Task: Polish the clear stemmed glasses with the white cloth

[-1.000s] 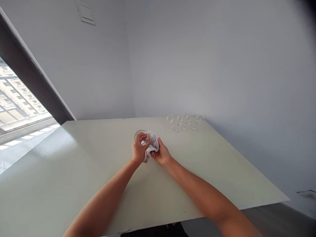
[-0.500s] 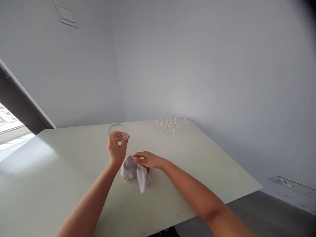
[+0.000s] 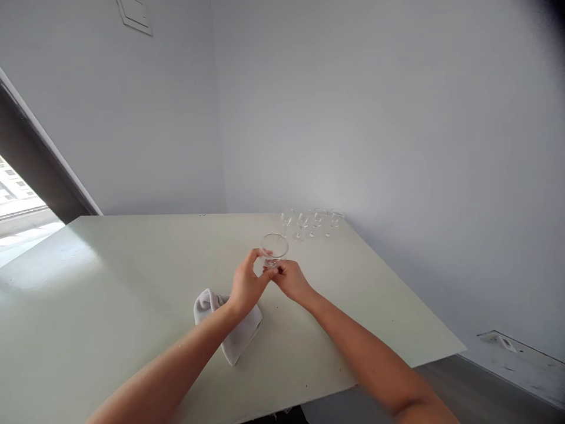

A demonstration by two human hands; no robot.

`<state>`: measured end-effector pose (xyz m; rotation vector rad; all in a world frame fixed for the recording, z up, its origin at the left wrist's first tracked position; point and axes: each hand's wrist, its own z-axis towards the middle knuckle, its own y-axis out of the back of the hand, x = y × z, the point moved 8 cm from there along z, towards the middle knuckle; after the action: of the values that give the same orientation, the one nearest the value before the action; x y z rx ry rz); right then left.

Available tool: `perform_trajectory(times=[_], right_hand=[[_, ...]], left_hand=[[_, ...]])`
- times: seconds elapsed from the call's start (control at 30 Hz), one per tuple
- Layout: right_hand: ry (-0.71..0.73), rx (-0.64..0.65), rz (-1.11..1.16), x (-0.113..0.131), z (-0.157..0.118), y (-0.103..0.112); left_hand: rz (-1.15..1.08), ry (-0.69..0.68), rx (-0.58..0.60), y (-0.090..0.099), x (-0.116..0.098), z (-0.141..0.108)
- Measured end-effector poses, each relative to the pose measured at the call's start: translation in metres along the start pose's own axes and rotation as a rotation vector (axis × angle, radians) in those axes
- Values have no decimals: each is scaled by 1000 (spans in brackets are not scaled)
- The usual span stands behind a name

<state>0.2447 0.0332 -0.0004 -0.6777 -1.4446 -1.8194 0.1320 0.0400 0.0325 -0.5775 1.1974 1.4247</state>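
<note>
Both hands meet around a clear wine glass [image 3: 274,246] above the middle of the table, its round rim facing up toward me. My left hand [image 3: 249,282] curls its fingers and thumb around the left side of the glass. From the right, my right hand [image 3: 291,280] pinches low on the glass; the stem and foot are mostly hidden by the fingers. A pale grey cloth [image 3: 241,338] lies crumpled on the table, partly covered by my left forearm.
Several clear stemmed glasses [image 3: 303,221] stand in a row at the table's far right corner, near the wall. The pale table [image 3: 141,306] has its right edge and near edge in view. A window [image 3: 20,191] is at the far left.
My right hand has let go of the cloth, which now lies on the table, and has taken hold of the glass low down. My left hand has moved right with the glass.
</note>
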Motion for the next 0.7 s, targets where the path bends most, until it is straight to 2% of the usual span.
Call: perform_trajectory(times=[0.07, 0.13, 0.23, 0.3, 0.4, 0.5, 0.7], right_hand=[[-115, -67, -47, -34, -5, 20], [-248, -163, -131, -74, -10, 53], [-398, -291, -234, -130, -18, 112], [-498, -358, -300, -161, -21, 149], [-617, -412, -374, -194, -19, 187], [-698, -431, -422, -217, -6, 206], [-733, -465, -508, -242, 25, 217]], left_hand=[[121, -55, 59, 0, -1, -7], [239, -74, 111, 9, 5, -16], [452, -105, 121, 35, 25, -33], [588, -195, 105, 49, 39, -45], [698, -290, 147, 55, 62, -59], [728, -270, 166, 54, 76, -65], [693, -186, 211, 53, 83, -62]])
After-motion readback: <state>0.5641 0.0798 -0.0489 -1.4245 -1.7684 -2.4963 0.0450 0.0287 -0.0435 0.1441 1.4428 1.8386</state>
